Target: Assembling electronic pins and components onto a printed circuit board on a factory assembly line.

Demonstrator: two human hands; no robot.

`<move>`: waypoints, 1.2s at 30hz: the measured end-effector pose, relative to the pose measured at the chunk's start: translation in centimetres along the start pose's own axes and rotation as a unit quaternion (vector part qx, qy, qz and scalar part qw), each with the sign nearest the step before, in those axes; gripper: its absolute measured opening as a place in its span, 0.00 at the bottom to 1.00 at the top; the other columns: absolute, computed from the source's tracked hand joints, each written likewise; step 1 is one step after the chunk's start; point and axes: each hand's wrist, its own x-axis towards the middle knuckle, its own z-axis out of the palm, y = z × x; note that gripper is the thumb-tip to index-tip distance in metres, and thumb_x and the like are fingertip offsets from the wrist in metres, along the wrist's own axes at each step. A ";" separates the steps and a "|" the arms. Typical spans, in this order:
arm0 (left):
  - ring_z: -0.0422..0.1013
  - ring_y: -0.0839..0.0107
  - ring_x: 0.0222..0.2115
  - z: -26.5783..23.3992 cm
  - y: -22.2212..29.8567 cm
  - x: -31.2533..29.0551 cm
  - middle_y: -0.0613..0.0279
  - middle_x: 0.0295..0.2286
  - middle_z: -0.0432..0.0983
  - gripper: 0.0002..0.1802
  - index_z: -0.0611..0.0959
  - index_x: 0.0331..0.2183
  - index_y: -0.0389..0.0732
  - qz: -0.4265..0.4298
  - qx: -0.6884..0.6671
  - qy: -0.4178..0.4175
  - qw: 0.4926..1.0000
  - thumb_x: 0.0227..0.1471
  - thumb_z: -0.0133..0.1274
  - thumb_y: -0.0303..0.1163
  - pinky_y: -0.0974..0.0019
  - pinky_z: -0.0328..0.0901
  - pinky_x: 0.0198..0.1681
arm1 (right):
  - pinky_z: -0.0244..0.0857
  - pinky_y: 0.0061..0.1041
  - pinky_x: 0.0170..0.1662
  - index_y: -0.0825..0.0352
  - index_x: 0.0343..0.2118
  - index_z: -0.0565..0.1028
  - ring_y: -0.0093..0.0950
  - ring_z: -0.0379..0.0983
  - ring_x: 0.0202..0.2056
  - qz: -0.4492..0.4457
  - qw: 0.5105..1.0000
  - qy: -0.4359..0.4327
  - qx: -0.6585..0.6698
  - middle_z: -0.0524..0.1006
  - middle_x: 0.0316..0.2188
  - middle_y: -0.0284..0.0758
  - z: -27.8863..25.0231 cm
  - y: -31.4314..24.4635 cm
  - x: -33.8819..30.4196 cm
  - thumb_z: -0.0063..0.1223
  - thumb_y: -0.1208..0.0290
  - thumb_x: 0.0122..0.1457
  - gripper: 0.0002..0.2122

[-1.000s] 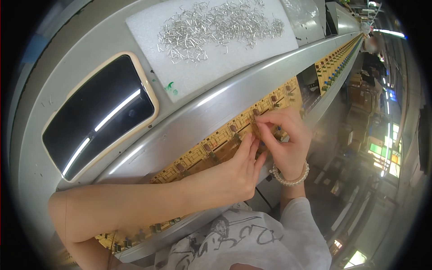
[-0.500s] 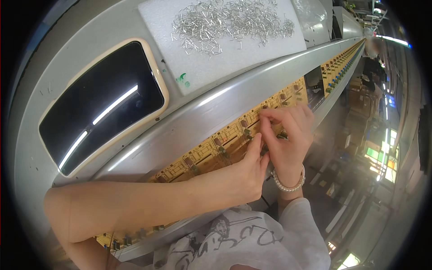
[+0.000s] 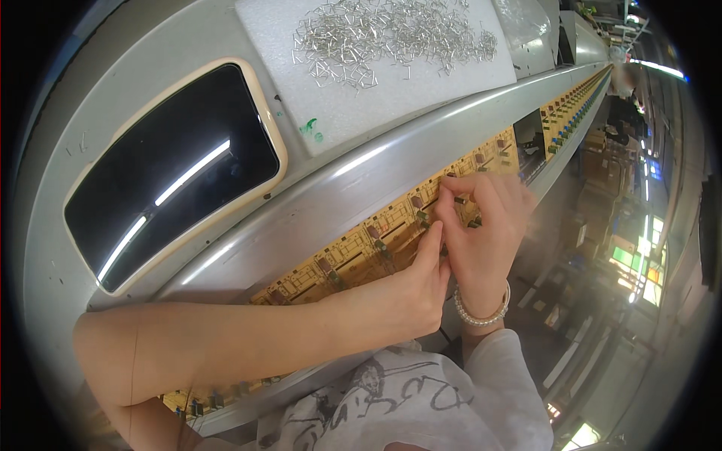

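Observation:
A long yellow circuit board panel lies in the metal track in front of me, with small brown and green parts standing on it. Over its right part my right hand, with a beaded bracelet at the wrist, is closed in a pinch. Its thumb and index fingertips meet at the board; whatever is between them is too small to make out. My left hand lies just below and left of it, thumb raised and fingers pressed together, close to the board's near edge. Its contents are hidden.
Beyond the track's metal rail, a white foam sheet carries a heap of small bent wire pieces. A dark-screened phone lies left of it. More populated boards continue down the track; cardboard boxes stand at right.
The circuit board panel has slid slightly up and to the right along the track. My right hand has shifted a little the same way, still pinching; my left hand has hardly moved.

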 end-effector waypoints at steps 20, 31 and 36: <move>0.74 0.55 0.41 -0.8 -0.9 0.1 0.43 0.36 0.78 0.26 0.79 0.43 0.27 0.022 -0.073 -0.025 0.997 0.59 0.40 0.41 0.46 0.59 0.56 | 0.62 0.24 0.31 0.65 0.28 0.79 0.26 0.71 0.25 -0.099 0.987 -0.009 0.129 0.74 0.21 0.31 0.4 1.0 8.4 0.62 0.74 0.46 0.06; 0.74 0.54 0.43 -1.1 -0.8 -0.4 0.42 0.38 0.77 0.27 0.79 0.44 0.26 0.016 -0.069 -0.028 0.997 0.59 0.39 0.42 0.46 0.59 0.56 | 0.68 0.23 0.31 0.71 0.29 0.79 0.25 0.75 0.25 0.038 0.954 -0.210 0.212 0.78 0.21 0.37 0.6 -0.4 12.7 0.61 0.73 0.47 0.08; 0.73 0.54 0.44 -0.8 -0.6 -0.1 0.41 0.39 0.77 0.27 0.79 0.44 0.27 0.021 -0.074 -0.031 0.997 0.59 0.39 0.42 0.46 0.58 0.56 | 0.69 0.22 0.29 0.70 0.27 0.77 0.23 0.75 0.24 -0.065 0.970 -0.123 0.200 0.78 0.23 0.34 0.2 0.6 11.4 0.58 0.75 0.48 0.05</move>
